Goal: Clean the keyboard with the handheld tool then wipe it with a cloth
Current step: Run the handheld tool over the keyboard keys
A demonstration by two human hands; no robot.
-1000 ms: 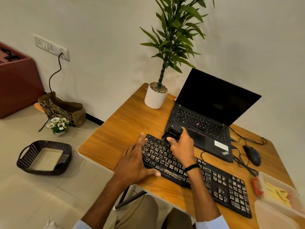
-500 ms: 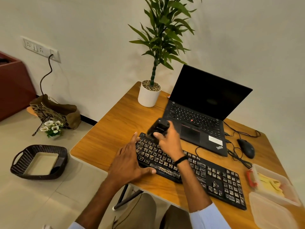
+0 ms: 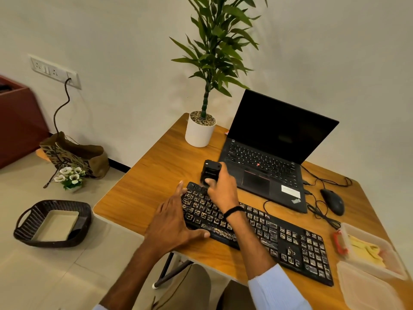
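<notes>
right hand (image 3: 221, 189) gripped tool (image 3: 210, 172) at keyboard's (image 3: 279, 233) ten o'clock end; its length ran toward four o'clock; flat left hand (image 3: 172, 222) braced it.

"ThinkPad" on the laptop (image 3: 268, 162) palm-rest corner; brand mark on keyboard (image 3: 288, 240) front edge illegible

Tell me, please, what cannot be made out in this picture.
Head view, tool tip: hidden by the right hand.
Head view, keyboard keys: some covered by the left hand.
Head view, yellow contents of the box: blurred.
</notes>
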